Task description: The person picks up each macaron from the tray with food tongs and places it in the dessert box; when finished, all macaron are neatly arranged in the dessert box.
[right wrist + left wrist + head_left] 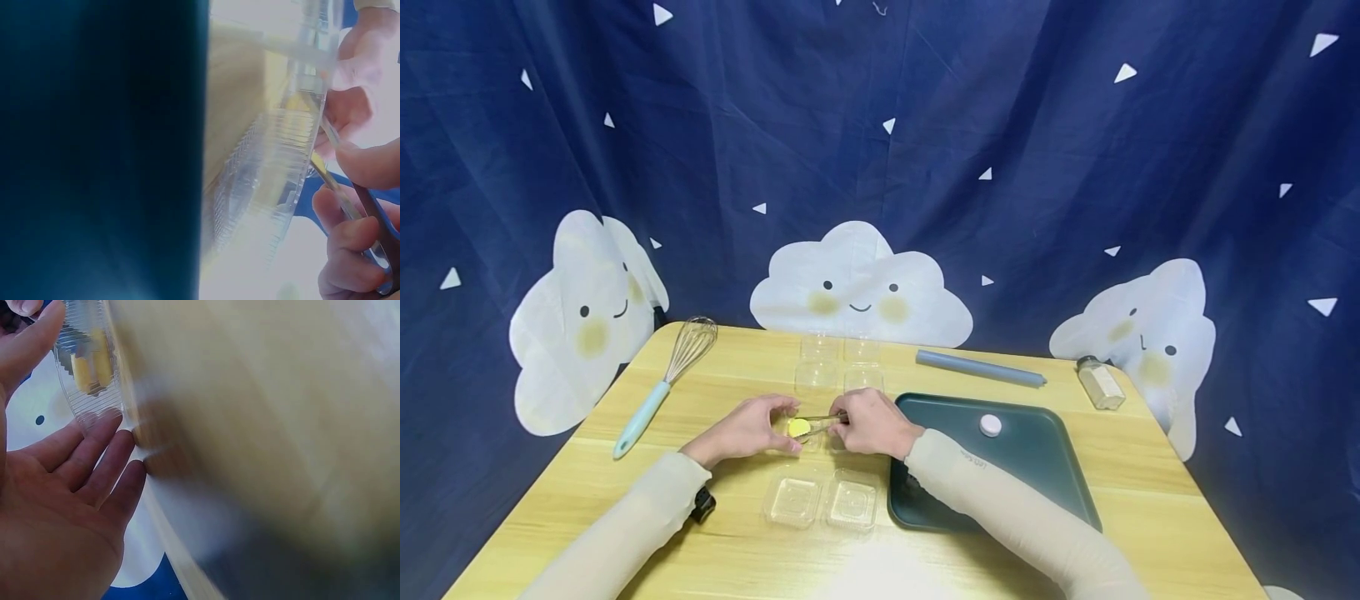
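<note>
My right hand (877, 423) grips metal tongs (340, 197), thumb on one side and curled fingers on the other. Their tips reach either side of a yellow macaron (799, 427) in the clear plastic box (94, 403) between my hands. Around the box's left end is my left hand (748, 429), thumb on the near side and fingers on the far side. Those fingers look nearly straight in the left wrist view, fingertips right at the ribbed wall. A pale pink macaron (990, 426) lies on the dark green tray (1037, 475) beneath my right forearm.
Clear plastic lids or boxes lie nearer me (852, 502) and behind my hands (816, 375). A whisk (658, 392) lies at the left. At the back are a grey-blue rod (977, 367) and, farther right, a dark-capped jar (1101, 385).
</note>
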Demonstrator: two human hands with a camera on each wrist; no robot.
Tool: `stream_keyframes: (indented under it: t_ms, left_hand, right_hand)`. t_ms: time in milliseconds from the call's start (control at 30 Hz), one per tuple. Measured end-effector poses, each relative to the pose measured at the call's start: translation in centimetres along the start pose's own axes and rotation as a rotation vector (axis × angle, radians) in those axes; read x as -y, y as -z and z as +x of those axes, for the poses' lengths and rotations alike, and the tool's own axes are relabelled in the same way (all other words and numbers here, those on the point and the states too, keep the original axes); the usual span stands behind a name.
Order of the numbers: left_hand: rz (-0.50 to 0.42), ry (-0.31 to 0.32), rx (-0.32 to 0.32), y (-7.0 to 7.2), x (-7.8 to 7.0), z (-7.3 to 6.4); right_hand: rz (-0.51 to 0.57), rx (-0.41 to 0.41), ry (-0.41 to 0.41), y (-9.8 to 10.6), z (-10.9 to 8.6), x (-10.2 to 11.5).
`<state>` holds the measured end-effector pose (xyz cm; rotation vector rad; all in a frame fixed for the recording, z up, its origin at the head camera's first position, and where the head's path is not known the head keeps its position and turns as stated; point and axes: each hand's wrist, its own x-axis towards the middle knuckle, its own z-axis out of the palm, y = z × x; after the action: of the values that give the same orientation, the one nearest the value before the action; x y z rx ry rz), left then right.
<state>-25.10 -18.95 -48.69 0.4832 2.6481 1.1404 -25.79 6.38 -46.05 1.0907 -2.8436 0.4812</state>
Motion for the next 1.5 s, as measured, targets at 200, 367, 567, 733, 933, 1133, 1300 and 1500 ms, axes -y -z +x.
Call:
stream_keyframes:
  t_ms: [200,367,567,733,933,1133,1300,1500]
  left_hand:
    - [0.019,-0.015,0.004,-0.1,0.0,-0.1]
    - [0.029,-0.012,0.003,-0.1,-0.1,-0.2]
    - [0.043,-0.013,0.002,-0.2,-0.1,-0.3]
    - [0.096,-0.036,-0.027,0.6,-0.6,-0.2]
    - [0.13,-0.099,-0.025,2.0,-1.7,0.0]
    - [0.161,-0.142,-0.024,2.4,-2.9,0.7]
    - [0.181,-0.159,-0.029,2.1,-4.1,1.5]
    - [0.197,-0.173,0.004,1.3,-5.3,2.5]
  right_hand:
    - [0.014,-0.016,-0.005,0.1,-0.2,0.1]
    - [0.033,-0.025,-0.01,0.1,-0.4,0.0]
    - [0.063,-0.063,0.0,0.5,-0.7,-0.1]
    - [0.094,-0.08,0.008,1.4,-1.1,0.2]
    - [0.128,-0.157,-0.005,2.7,-1.5,-0.2]
    - [0.13,-0.253,-0.019,4.2,-2.2,-1.6]
    - [0.155,-0.324,-0.059,5.5,-3.2,-3.5]
    - [0.157,-0.423,-0.111,6.7,-4.8,-5.9]
